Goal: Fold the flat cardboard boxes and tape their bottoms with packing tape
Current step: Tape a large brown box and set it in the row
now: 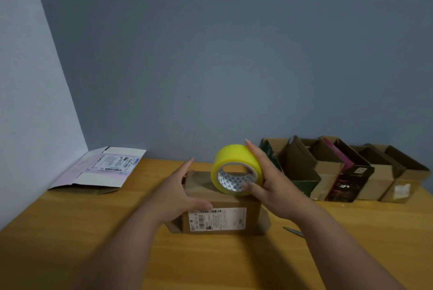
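tape roll (235, 169) upright on box (220, 205), core facing camera | right hand (269, 179) grips roll | left hand (178, 192) flat on box

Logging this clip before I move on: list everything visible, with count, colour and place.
box being taped: one, brown with a white label, centre of table, bottom up.
tape roll: one, yellow, standing on edge on that box.
flat box: one, white and pink with labels, far left against the wall.
folded boxes: a row at far right, brown, one black and red; exact count unclear.
metal blade: one, grey, on the table right of the box, mostly hidden.
table: one, orange wood.
left hand: one, pressing on the box's left side.
right hand: one, gripping the tape roll.
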